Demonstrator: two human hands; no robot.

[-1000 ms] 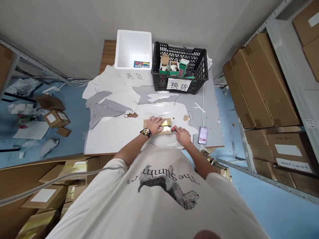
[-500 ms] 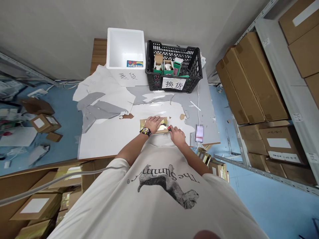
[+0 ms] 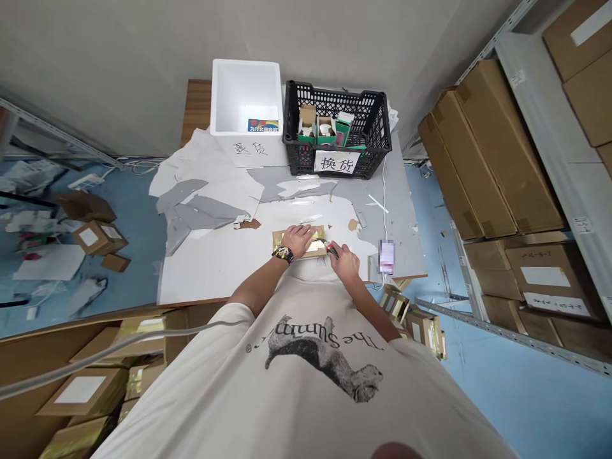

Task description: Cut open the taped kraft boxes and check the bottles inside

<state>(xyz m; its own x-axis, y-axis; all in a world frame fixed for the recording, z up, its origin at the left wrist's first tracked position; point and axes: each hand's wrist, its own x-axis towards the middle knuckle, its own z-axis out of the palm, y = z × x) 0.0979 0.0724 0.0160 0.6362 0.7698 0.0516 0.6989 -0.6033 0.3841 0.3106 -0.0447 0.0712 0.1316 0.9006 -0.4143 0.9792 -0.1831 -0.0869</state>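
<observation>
A small flat cardboard box (image 3: 315,251) with shiny yellowish tape lies on the white-covered table in front of me. My left hand (image 3: 298,240), with a patterned watch on the wrist, rests flat on top of it, fingers stretched out towards the far side. Closed around a red and black utility knife (image 3: 331,248), my right hand (image 3: 346,262) is at the box's right end. The blade points left over the taped top; whether it cuts into the tape is too small to tell.
Behind the box stand a white foam bin (image 3: 246,148) and a black plastic crate (image 3: 337,167) with small green boxes. A phone (image 3: 387,257) with a white cable lies to the right. Torn paper (image 3: 201,213) covers the left side. Cartons fill the right shelf (image 3: 497,153).
The whole view has shifted slightly to the right. More of the knife's handle shows in my right hand. My left hand stays on the box.
</observation>
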